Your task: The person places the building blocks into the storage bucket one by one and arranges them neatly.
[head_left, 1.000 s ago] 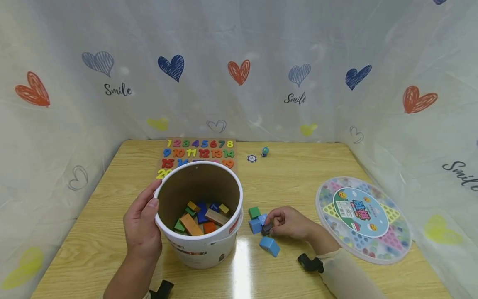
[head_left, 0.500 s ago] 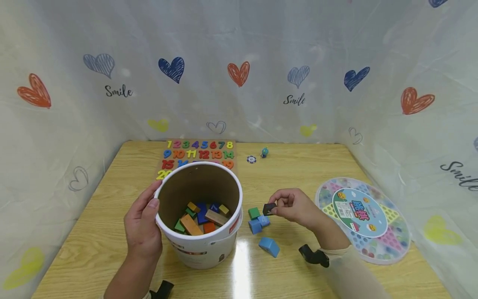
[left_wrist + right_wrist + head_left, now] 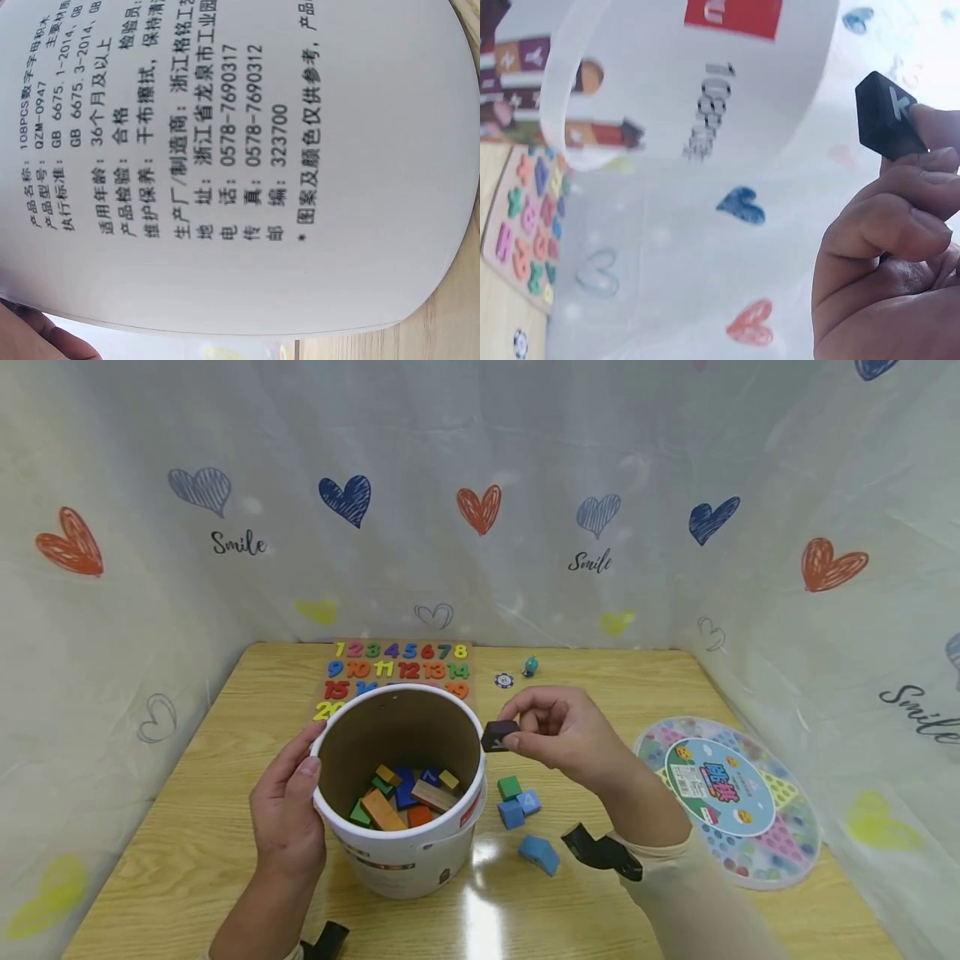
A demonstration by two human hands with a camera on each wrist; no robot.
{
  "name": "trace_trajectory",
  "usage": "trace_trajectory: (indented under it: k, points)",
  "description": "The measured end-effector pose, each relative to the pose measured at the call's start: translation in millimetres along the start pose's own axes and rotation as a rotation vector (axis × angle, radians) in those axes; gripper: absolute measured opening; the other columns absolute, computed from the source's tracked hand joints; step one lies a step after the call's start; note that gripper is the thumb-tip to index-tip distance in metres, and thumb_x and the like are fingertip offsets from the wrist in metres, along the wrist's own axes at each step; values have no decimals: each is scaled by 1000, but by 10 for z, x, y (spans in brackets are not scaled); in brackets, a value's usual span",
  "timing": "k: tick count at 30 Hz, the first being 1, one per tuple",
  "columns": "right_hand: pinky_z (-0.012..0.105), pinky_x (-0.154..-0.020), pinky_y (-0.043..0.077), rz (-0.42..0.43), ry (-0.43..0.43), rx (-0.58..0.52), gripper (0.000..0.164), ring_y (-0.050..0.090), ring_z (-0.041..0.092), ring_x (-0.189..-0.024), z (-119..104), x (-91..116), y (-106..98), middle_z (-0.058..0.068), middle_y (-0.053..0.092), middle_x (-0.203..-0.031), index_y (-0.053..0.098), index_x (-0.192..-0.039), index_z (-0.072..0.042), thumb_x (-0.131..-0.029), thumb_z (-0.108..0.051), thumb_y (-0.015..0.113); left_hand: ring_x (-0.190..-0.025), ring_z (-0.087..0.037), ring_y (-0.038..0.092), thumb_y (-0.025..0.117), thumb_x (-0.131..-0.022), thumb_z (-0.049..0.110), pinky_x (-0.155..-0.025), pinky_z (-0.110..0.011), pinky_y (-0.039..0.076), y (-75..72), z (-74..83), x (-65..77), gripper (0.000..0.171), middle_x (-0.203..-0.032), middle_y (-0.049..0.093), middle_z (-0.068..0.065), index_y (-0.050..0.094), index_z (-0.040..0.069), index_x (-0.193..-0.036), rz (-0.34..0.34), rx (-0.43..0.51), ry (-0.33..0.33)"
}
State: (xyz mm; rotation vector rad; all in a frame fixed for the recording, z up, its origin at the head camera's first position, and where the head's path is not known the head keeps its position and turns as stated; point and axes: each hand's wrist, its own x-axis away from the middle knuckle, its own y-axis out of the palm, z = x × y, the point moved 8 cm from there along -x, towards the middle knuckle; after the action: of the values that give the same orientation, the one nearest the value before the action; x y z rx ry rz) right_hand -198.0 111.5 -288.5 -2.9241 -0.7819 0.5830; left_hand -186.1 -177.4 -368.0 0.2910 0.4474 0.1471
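My left hand grips the rim of a white bucket on its left side. The bucket tilts towards me, with several coloured wooden blocks lying inside. Its printed white wall fills the left wrist view. A dark block is pinched between the thumb and fingers of my right hand, just beside the bucket's right rim. In the right wrist view, a pale letter shows on this dark block. Below that hand, a green block and several blue blocks lie on the table.
Behind the bucket lies a number board, partly hidden. A poker chip and a small blue-green figure are at the back. A round marble game box lies at the right. Printed curtains enclose the table.
My right hand has picked up the dark block from beside the blue ones, raised it and carried it left to the bucket's rim. The left hand and bucket stay in place.
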Motion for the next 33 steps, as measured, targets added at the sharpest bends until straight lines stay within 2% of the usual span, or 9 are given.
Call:
trace_trajectory:
  k: [3,7,12,16,20,23,29,33]
  points:
    - [27,-45,35,-17,7,15,16,38,15,-50,7,-77,133,5,46,-60,64,-99,1,-83,2,66,-122,-31,49,43,-97,5,-97,-34,46,9,21,2,36,-132,52,-20,52,-4,-131,-16,12,20]
    - [26,-45,36,-9,11,32,18,39,15,-51,23,-84,181,7,47,-62,63,-101,3,-83,1,67,-122,-30,49,43,-98,5,-97,-32,46,33,22,8,36,-132,52,-21,52,-5,-131,-23,17,24]
    - [27,-44,37,16,16,59,16,40,15,-50,57,-9,90,5,47,-61,63,-100,1,-84,-1,66,-123,-28,49,44,-98,7,-96,-30,46,23,6,14,36,-133,53,-18,53,-3,-131,-2,-8,-3]
    - [29,-42,35,38,56,77,16,37,14,-47,194,85,-44,4,46,-59,64,-101,-2,-85,-2,65,-123,-28,49,44,-98,7,-96,-30,46,6,6,12,36,-133,53,-17,53,-3,-131,7,-20,-11]
    - [29,-40,34,68,138,83,17,35,13,-45,469,198,-202,3,45,-58,63,-103,1,-86,-2,64,-122,-29,49,43,-98,7,-96,-31,46,-4,11,3,35,-133,53,-18,54,-2,-130,16,-25,-12]
    - [27,-43,35,86,240,100,20,34,11,-45,767,283,-318,3,46,-59,62,-105,2,-87,-5,65,-122,-29,50,44,-98,7,-95,-31,47,-7,13,1,35,-132,53,-18,54,-3,-130,24,-27,-10]
    - [24,-42,32,73,488,229,25,32,10,-43,1496,534,-519,2,48,-61,63,-109,-1,-86,-11,67,-122,-28,50,44,-98,7,-95,-31,47,-4,5,12,35,-132,53,-17,53,-5,-130,23,-16,-7]
    - [23,-43,31,50,586,275,27,34,11,-45,1791,692,-567,1,47,-59,64,-108,-2,-83,-11,70,-122,-28,50,44,-98,7,-96,-31,46,-1,0,6,35,-132,53,-18,53,-5,-130,29,-3,-9]
